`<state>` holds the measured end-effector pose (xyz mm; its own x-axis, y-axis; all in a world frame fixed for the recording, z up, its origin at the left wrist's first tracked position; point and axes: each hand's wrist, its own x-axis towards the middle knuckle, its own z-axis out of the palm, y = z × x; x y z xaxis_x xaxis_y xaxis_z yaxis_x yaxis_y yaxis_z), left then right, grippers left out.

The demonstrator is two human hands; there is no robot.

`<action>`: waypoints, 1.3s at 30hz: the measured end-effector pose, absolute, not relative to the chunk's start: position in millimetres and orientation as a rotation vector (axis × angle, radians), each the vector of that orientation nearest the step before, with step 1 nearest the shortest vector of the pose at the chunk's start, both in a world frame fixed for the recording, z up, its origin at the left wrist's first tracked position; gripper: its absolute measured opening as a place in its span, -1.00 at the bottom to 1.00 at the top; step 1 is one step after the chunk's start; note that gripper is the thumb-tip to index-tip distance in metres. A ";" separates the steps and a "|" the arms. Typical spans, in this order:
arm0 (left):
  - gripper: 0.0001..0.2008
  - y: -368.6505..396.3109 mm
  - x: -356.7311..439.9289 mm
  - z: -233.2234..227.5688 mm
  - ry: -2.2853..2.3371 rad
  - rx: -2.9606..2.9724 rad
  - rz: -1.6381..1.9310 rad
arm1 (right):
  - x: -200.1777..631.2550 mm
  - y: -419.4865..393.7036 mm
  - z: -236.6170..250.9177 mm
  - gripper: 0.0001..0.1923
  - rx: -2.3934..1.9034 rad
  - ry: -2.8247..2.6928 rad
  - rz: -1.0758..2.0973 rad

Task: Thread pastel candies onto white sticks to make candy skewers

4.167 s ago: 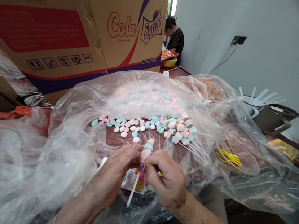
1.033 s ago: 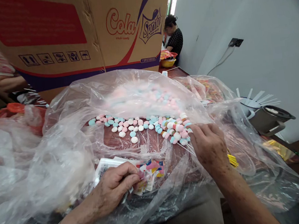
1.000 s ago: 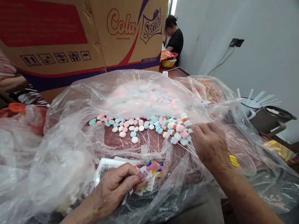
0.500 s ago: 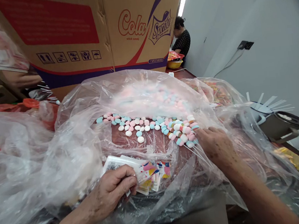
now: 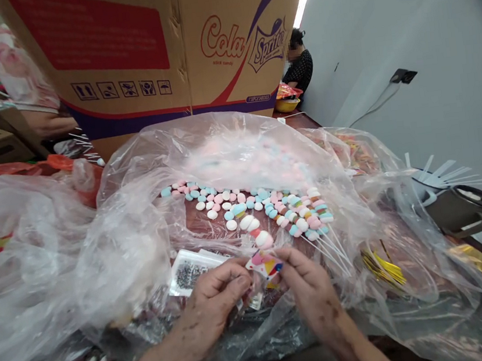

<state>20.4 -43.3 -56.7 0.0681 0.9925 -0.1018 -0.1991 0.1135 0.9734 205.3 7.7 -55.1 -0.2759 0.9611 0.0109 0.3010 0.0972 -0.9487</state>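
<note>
Meeting over a small printed wrapper (image 5: 265, 263), the left hand (image 5: 215, 306) and right hand (image 5: 309, 289) both pinch it by their fingertips — closed on it, just in front of a candy stick (image 5: 253, 226) whose pastel discs rise from the wrapper's top edge. By the look of it, the stick is being slipped into the wrapper; the next move calls for a steady hold while the wrapper slides up over the discs. More wrappers (image 5: 188, 270) lie under the left hand. Loose candies (image 5: 221, 197) and finished sticks (image 5: 309, 219) sit on a clear bag (image 5: 112, 243) spread over the surface — its folds crowd the hands. Behind stands a carton (image 5: 155, 56); a person (image 5: 299, 65) sits far off.
</note>
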 end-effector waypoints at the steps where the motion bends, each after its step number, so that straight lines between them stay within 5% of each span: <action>1: -0.70 -42.5 26.6 -57.2 1.065 0.975 1.199 | 196.2 1.1 -60.9 -0.71 -1.217 -1.671 1.237; 19: -0.64 -50.1 -3.6 -39.6 1.251 0.737 1.478 | 163.2 30.8 -31.5 -0.73 -0.804 -2.723 0.714; 26: -0.49 -63.9 -23.4 -40.7 1.274 0.831 1.382 | 149.8 102.4 -34.9 -0.67 -1.258 -2.836 -0.079; 39: -0.54 -73.5 -31.2 -61.2 1.155 0.974 1.396 | 127.7 153.1 -53.4 -0.64 -1.443 -2.685 0.000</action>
